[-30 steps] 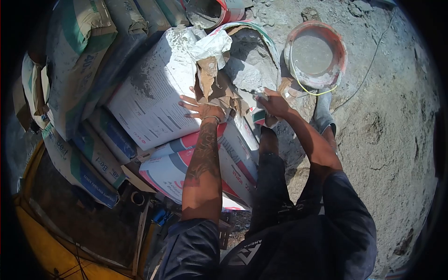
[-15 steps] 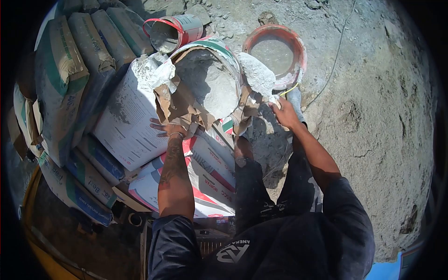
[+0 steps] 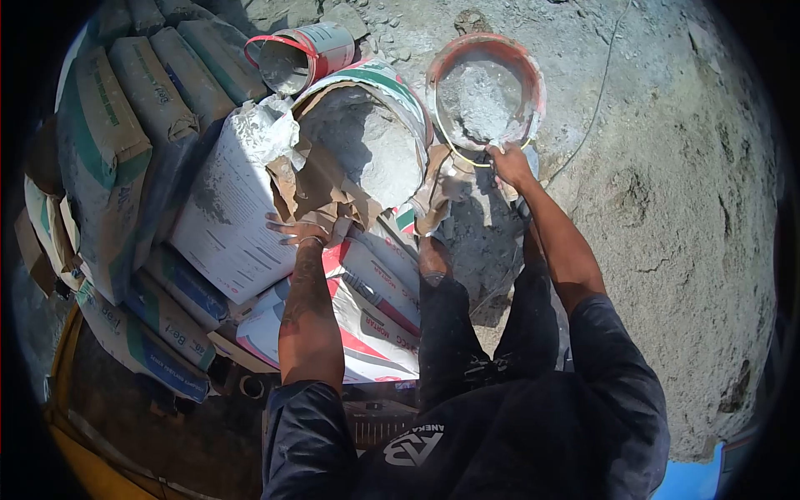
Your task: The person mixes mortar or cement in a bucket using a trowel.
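Sunlit, grey, gritty ground (image 3: 658, 275) fills the right of the frame, outdoors, with a low rough mound and loose stones towards the top. Dusty paper sacks (image 3: 104, 158) with green bands are stacked at upper left, plump and creased. Red-and-white mortar bags (image 3: 375, 287) lie smooth and glossy at lower centre. Above them, an open bag (image 3: 367, 73) with ragged brown paper edges shows fine, pale powder (image 3: 387, 158). The round bucket (image 3: 531, 92), its orange wall crusted grey, stands at upper centre, a pale lump inside; a red-rimmed pail (image 3: 333, 50) lies tipped at upper left of centre. The left hand (image 3: 298, 229) spreads its grip flat against the torn paper, grasping nothing visible. The right hand (image 3: 508, 167) bends its fingers at the bucket's near rim; I cannot tell what its grip encloses. A thin yellow handle (image 3: 457, 148) curves there.
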A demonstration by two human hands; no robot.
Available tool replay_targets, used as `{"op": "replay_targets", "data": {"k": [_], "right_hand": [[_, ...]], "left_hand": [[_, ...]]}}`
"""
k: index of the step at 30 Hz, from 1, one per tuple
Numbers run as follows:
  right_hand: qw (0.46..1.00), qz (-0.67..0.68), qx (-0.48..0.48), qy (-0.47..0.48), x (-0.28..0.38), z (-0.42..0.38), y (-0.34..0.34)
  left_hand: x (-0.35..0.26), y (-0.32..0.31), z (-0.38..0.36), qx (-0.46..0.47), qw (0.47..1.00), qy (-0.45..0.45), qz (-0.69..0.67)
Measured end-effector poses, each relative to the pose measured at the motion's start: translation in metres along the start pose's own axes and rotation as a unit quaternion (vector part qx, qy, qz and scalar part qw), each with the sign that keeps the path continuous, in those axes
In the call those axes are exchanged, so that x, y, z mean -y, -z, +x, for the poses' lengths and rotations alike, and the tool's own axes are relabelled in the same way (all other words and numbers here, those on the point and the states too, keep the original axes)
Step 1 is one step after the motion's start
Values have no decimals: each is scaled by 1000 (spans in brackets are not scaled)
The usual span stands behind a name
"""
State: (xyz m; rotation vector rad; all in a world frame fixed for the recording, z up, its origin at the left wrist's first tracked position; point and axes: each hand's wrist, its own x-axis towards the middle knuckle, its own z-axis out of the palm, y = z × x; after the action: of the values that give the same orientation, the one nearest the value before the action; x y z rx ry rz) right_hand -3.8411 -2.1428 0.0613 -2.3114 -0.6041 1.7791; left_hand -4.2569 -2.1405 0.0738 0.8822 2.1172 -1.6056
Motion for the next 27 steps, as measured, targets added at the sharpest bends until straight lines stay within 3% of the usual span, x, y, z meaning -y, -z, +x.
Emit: {"op": "replay_targets", "data": {"k": [2, 4, 6, 8, 10, 12, 14, 16, 18, 20, 23, 27], "right_hand": [[997, -52, -42, 40, 1, 6, 2], [985, -93, -113, 88, -9, 21, -3], [998, 44, 45, -18, 8, 19, 12], [999, -8, -26, 20, 27, 15, 10], [996, 60, 20, -58, 23, 32, 8], [996, 63, 41, -45, 30, 38, 9], [999, 42, -13, -23, 39, 41, 6], [995, 71, 12, -63, 49, 40, 8], [973, 205, -25, -100, 49, 45, 5], [975, 194, -7, -110, 41, 42, 7], [927, 342, 9, -157, 29, 28, 1], [939, 291, 62, -173, 26, -13, -7]], "left_hand": [[-2, 0, 6, -23, 999, 22, 7], [3, 12, -12, -8, 999, -29, -18], [1, 13, -15, -7, 999, -34, -20], [0, 12, -17, -3, 999, -35, -26], [2, 10, -18, -1, 999, -37, -31], [1, 9, -21, 0, 998, -41, -42], [3, 8, -23, 3, 998, -43, -51], [3, 7, -26, 5, 997, -47, -61], [2, 6, -27, 5, 996, -51, -69], [2, 5, -29, 2, 995, -57, -76], [2, 8, -33, -15, 994, -58, -96], [0, 21, -47, -85, 978, -67, -179]]}}
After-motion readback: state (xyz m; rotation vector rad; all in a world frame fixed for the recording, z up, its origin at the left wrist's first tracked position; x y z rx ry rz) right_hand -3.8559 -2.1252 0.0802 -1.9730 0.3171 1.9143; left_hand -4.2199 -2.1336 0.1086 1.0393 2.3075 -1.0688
